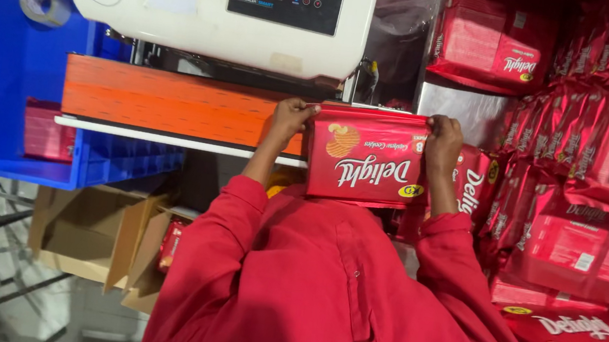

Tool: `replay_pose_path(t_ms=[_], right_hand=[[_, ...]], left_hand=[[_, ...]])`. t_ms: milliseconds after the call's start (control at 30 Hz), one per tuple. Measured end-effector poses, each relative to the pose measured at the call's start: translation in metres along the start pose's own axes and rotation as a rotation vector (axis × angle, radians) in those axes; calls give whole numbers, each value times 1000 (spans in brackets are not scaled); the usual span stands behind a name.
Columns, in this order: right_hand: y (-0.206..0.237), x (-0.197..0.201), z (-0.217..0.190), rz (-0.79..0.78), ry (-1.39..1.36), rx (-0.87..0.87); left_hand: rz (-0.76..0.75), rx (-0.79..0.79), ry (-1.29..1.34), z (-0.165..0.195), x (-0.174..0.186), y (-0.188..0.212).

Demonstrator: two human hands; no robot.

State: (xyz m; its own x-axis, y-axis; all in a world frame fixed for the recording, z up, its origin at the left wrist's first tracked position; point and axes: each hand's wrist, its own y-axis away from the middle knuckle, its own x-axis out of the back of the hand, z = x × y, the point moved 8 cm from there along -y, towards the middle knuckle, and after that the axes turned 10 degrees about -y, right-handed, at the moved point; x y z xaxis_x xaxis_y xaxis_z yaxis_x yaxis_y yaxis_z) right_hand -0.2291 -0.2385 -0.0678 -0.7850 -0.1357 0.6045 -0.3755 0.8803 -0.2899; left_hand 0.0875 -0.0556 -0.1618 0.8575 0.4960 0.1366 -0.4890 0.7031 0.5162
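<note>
A red cookie pack (glossy, with white lettering and a cookie picture) is held upright at the orange conveyor belt of a white sealing machine. Its top corners are pinched, each grip closed on it, by the left hand and right hand. More red packs are stacked nearby.

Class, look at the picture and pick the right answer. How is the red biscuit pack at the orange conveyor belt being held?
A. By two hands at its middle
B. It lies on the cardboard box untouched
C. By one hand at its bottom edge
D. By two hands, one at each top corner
D: the left hand and right hand each grip a top corner of the red pack, at the orange belt.
</note>
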Motion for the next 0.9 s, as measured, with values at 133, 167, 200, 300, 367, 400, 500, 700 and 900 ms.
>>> replay_pose_path(t_ms=[133,167,200,300,367,400,500,700,900], right_hand=[[6,7,11,4,11,-64],[7,10,12,12,30,-78],[7,12,13,21,46,-88],[11,17,18,43,32,-111],[14,20,23,53,8,-115],[16,23,25,61,-5,-106],[19,31,27,94,8,-46],[17,43,37,141,96,-42],[8,52,43,149,112,-69]], left_hand=[[-15,77,21,-2,-5,3],[-17,102,53,-2,-7,6],[-17,124,85,-4,-10,9],[-16,104,230,-6,-21,16],[-15,77,319,-8,-29,18],[-11,61,349,-8,-33,17],[19,44,438,-4,-44,13],[85,26,494,14,-66,5],[119,-45,560,37,-75,2]])
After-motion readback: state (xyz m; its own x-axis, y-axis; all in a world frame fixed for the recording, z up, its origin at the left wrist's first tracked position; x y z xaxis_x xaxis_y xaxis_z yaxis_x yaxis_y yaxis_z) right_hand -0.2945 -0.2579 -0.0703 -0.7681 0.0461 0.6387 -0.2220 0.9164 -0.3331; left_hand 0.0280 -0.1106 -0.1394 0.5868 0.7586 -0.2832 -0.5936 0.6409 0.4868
